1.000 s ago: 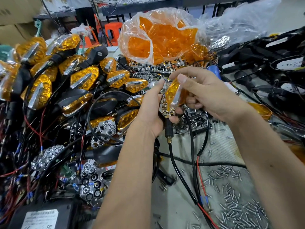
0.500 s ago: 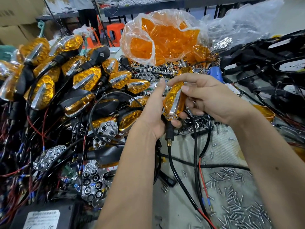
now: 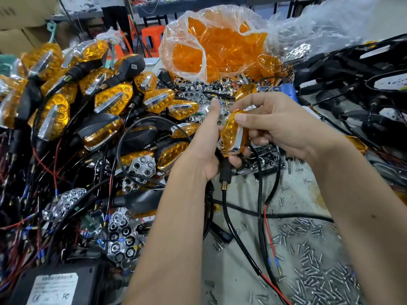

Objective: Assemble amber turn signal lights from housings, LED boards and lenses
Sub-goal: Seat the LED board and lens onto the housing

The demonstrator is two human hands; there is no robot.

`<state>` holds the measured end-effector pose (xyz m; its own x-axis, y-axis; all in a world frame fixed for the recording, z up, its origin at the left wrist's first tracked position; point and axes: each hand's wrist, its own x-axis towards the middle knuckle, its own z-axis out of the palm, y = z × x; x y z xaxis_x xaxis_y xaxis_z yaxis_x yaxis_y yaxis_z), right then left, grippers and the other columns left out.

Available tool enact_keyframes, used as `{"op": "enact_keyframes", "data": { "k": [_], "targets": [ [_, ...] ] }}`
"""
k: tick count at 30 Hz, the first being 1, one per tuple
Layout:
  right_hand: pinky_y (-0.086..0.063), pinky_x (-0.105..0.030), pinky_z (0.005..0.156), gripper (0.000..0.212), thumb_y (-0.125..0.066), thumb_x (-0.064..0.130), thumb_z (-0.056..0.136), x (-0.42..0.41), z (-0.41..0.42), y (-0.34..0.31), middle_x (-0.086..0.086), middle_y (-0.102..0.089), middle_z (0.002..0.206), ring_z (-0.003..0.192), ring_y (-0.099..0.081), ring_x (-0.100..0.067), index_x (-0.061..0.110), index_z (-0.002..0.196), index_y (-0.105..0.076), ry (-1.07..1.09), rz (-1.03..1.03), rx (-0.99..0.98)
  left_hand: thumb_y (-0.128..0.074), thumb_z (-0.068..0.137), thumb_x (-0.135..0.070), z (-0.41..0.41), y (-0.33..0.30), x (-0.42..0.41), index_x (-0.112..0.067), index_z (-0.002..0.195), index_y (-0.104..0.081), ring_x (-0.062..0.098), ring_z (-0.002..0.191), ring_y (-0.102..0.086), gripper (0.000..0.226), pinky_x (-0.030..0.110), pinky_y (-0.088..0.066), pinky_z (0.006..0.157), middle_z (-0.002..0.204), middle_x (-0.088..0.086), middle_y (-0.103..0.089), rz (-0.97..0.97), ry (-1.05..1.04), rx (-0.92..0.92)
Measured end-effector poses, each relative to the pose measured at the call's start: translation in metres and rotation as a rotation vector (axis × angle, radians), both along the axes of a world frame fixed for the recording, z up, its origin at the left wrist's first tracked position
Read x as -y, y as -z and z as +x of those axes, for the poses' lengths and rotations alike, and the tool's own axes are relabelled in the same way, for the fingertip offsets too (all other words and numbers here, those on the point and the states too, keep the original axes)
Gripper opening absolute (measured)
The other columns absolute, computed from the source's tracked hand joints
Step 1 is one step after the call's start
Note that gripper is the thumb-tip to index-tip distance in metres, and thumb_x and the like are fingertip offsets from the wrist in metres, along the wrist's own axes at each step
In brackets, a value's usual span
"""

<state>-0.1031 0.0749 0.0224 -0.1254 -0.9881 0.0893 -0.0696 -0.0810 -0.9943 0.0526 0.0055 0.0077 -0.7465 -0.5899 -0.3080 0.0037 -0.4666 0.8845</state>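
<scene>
Counter buried in screws, wires; both hands, left hand and right hand, grip an amber turn signal, lens probably seated.

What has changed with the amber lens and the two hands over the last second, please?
The amber lens has turned from tilted to nearly upright and now sits seated against the housing held in the left hand. The right hand still pinches it, its fingers now on the lens top. The bag of lenses and the screws stayed put.

Label on black box, bottom left: print too blurred to read. Housing under amber lens: hidden by both hands. Forearms: cut off at bottom edge.
</scene>
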Motion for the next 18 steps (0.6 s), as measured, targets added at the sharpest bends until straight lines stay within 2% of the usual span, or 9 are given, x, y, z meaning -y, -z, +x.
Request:
{"op": "enact_keyframes", "data": {
  "k": [6,11,18],
  "targets": [
    [-0.037,-0.019,0.04,0.01,-0.071,0.013,0.096,0.0019,0.0004,-0.0008,-0.009,-0.056,0.07,0.056,-0.045,-0.013,0.004,0.101,-0.074,0.058,0.017,-0.022,-0.021,0.089,-0.089,-0.0015,-0.0008,-0.0016,-0.002,0.085,-0.071,0.024,0.055,-0.06,0.1,0.02,-0.039,0.037,0.096,0.022,-0.066,0.036,0.059,-0.013],
    [-0.038,-0.021,0.042,0.01,-0.075,0.018,0.095,0.0046,-0.0005,0.0011,-0.006,-0.056,0.062,0.057,-0.043,-0.018,0.01,0.099,-0.079,0.078,0.042,-0.09,-0.019,0.086,-0.092,-0.0026,-0.0008,-0.0025,-0.008,0.07,-0.076,0.025,0.055,-0.064,0.103,0.028,-0.054,0.048,0.083,0.017,-0.073,0.035,0.1,-0.01],
    [-0.042,-0.022,0.045,0.009,-0.075,0.023,0.095,0.0068,0.0003,0.0036,-0.005,-0.058,0.061,0.053,-0.046,-0.019,0.017,0.096,-0.082,0.075,0.03,-0.18,-0.019,0.086,-0.091,-0.0025,-0.0008,-0.0019,-0.005,0.072,-0.076,0.026,0.056,-0.065,0.104,0.029,-0.055,0.048,0.083,0.018,-0.073,0.031,0.085,0.003]
  ]
}}
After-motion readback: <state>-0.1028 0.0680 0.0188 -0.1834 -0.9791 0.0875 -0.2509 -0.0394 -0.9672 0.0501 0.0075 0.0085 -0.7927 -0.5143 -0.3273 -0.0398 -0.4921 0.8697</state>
